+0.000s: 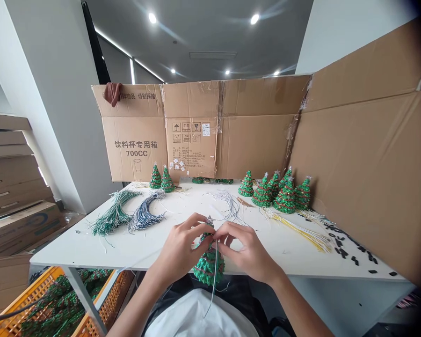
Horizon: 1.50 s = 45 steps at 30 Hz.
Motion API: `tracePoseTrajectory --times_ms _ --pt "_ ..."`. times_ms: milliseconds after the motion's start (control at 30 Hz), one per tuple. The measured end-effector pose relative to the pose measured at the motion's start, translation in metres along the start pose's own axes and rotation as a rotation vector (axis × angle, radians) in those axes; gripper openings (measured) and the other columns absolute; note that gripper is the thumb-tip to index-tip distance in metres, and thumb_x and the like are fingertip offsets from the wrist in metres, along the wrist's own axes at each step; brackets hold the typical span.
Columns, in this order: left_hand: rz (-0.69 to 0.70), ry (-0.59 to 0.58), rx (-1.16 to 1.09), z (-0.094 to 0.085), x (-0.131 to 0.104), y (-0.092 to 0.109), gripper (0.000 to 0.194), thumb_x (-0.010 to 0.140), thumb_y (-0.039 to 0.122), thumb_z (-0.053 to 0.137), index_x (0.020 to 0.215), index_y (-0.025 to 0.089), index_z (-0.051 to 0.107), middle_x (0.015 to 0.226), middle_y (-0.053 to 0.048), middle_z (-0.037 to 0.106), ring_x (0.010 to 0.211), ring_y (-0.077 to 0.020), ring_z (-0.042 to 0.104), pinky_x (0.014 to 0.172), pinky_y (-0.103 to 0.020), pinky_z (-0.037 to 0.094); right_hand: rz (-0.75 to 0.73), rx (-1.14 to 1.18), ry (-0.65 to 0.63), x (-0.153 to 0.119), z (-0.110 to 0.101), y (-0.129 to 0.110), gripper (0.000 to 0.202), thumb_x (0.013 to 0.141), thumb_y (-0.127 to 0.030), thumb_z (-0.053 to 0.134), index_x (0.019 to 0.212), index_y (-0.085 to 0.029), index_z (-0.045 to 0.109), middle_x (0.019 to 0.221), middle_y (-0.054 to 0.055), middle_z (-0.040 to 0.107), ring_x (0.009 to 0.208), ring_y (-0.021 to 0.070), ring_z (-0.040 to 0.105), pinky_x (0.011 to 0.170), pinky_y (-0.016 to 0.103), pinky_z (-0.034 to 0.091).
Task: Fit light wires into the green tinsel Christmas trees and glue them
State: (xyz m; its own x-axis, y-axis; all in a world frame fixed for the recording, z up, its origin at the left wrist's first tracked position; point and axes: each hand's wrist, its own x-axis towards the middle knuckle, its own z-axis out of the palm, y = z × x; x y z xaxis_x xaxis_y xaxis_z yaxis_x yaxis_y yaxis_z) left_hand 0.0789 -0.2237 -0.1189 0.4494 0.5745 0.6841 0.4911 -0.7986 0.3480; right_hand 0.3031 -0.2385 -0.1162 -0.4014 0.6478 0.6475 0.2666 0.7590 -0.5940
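A small green tinsel Christmas tree (pixel 207 269) with reddish garland and a silver star on top stands at the table's front edge, between my hands. My left hand (pixel 184 245) is closed about the upper part of the tree, its thumb and fingers near the tip. My right hand (pixel 243 248) pinches a thin pale wire (pixel 215 271) close to the left fingertips. From there the wire hangs down the tree's front toward my lap. The exact grip at the fingertips is partly hidden.
Bundles of green wires (pixel 114 213) and blue-white wires (pixel 145 213) lie left; yellow wires (pixel 301 229) and black bits (pixel 342 252) lie right. Finished-looking trees (pixel 286 196) stand back right, two more back left. Cardboard walls (pixel 256 135) enclose the table. An orange crate (pixel 117 290) sits below.
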Motion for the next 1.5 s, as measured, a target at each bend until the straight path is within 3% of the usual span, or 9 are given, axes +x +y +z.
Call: tracePoseTrajectory --times_ms 333,567,933,1267,1500 --pt "0.014 -0.003 0.012 -0.0011 0.0011 0.0021 0.017 0.102 0.013 0.065 0.104 0.026 0.077 0.120 -0.005 0.072 0.091 -0.0170 0.075 0.082 -0.030 0.057 -0.021 -0.024 0.022 0.0012 0.0005 0.0006 0.011 0.102 -0.019 0.070 0.101 -0.025 0.078 0.091 0.003 0.078 0.080 0.0201 0.073 0.074 0.032 0.063" --pt "-0.006 -0.007 0.004 -0.0009 0.0023 0.0035 0.016 0.098 0.010 0.069 0.100 0.025 0.074 0.117 -0.003 0.071 0.085 -0.0151 0.072 0.079 -0.029 0.053 -0.038 -0.017 -0.034 -0.0009 -0.0030 -0.0043 0.015 0.098 -0.015 0.073 0.107 -0.026 0.077 0.093 0.001 0.077 0.075 0.0176 0.071 0.074 0.031 0.062" --pt "0.004 -0.024 0.030 0.0001 0.0000 0.0021 0.017 0.102 0.017 0.065 0.113 0.027 0.073 0.124 -0.006 0.071 0.092 -0.0186 0.073 0.083 -0.033 0.057 -0.020 -0.007 0.046 0.0016 0.0026 -0.0004 0.012 0.106 -0.029 0.070 0.100 -0.025 0.078 0.090 0.004 0.077 0.079 0.0197 0.072 0.069 0.030 0.061" --pt "-0.009 -0.026 -0.039 -0.0003 0.0002 0.0007 0.014 0.101 0.013 0.066 0.104 0.025 0.072 0.120 -0.003 0.069 0.087 -0.0151 0.071 0.082 -0.030 0.054 -0.023 0.072 0.007 0.0001 -0.0002 -0.0040 0.011 0.101 -0.018 0.075 0.107 -0.026 0.080 0.095 0.002 0.078 0.078 0.0167 0.072 0.074 0.029 0.061" --pt "-0.014 -0.051 -0.033 -0.0034 0.0013 0.0043 0.015 0.101 0.013 0.067 0.105 0.026 0.072 0.119 -0.003 0.068 0.093 -0.0171 0.072 0.085 -0.031 0.054 -0.018 0.144 0.005 -0.0009 -0.0011 -0.0017 0.008 0.099 -0.018 0.078 0.098 -0.025 0.080 0.092 0.001 0.078 0.080 0.0163 0.072 0.074 0.027 0.060"
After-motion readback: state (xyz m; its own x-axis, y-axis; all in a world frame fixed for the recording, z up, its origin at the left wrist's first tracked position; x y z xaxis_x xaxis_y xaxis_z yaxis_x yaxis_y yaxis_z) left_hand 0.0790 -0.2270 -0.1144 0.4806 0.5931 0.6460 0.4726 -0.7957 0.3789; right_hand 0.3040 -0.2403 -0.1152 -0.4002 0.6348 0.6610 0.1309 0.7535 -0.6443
